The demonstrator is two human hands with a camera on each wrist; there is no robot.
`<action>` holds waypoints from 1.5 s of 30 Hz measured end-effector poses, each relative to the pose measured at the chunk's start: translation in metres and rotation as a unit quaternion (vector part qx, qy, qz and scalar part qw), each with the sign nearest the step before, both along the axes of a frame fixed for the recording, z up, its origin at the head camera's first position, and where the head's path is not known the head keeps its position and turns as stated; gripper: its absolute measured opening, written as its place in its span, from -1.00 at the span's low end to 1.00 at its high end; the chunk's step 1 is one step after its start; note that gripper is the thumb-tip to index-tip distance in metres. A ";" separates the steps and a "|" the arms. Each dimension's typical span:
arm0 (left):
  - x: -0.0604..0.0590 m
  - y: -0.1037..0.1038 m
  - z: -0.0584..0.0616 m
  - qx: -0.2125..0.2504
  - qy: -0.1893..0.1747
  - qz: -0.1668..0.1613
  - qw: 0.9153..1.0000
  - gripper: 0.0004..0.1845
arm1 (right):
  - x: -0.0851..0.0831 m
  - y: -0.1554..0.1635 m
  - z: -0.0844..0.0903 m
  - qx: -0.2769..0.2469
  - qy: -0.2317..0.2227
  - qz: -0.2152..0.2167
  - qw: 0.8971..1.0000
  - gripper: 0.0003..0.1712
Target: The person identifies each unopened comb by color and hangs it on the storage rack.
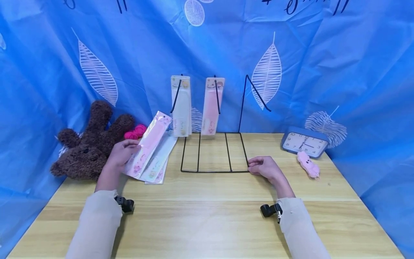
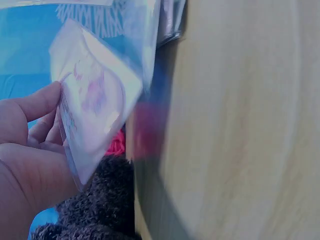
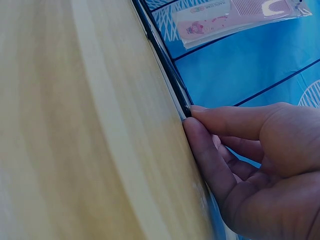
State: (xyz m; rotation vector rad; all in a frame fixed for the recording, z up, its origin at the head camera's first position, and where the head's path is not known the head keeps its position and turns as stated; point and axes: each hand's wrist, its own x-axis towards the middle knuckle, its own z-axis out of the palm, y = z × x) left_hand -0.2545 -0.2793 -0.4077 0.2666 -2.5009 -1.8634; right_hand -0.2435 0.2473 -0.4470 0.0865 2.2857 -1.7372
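My left hand (image 1: pixel 121 155) pinches a pink packaged comb (image 1: pixel 152 138) by its edge, tilted above the pile. Under it lie several more packets, with a pale green packaged comb (image 1: pixel 156 167) on view. My right hand (image 1: pixel 263 167) pinches the front right corner of a black wire rack (image 1: pixel 213 172) between thumb and finger. From the rack's left hook hang pale green packets (image 1: pixel 182 118); pink packets (image 1: pixel 210 118) hang from the middle one. Nothing hangs on the right hook (image 1: pixel 258 95). In the right wrist view, comb teeth show inside a pink packet (image 3: pixel 235 17).
A brown plush toy (image 1: pixel 87 147) and a bright pink bundle (image 1: pixel 136 132) lie at the left, beside the packets. At the right stand a blue clock (image 1: pixel 305 142) and a small pink toy (image 1: pixel 308 164). A blue curtain (image 1: pixel 220 43) closes off the back.
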 end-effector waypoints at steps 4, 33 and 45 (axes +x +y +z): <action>0.003 -0.004 0.005 -0.004 0.026 0.039 0.999 -0.67 | 0.000 0.000 0.001 -0.002 0.004 0.006 1.000 -0.49; 0.009 0.013 0.030 0.113 0.123 -0.090 0.982 -0.89 | 0.001 0.001 -0.001 0.004 0.002 -0.003 1.000 -0.51; 0.007 0.041 0.041 0.071 0.184 -0.154 0.968 -0.92 | 0.001 0.000 0.001 0.001 0.006 0.001 1.000 -0.49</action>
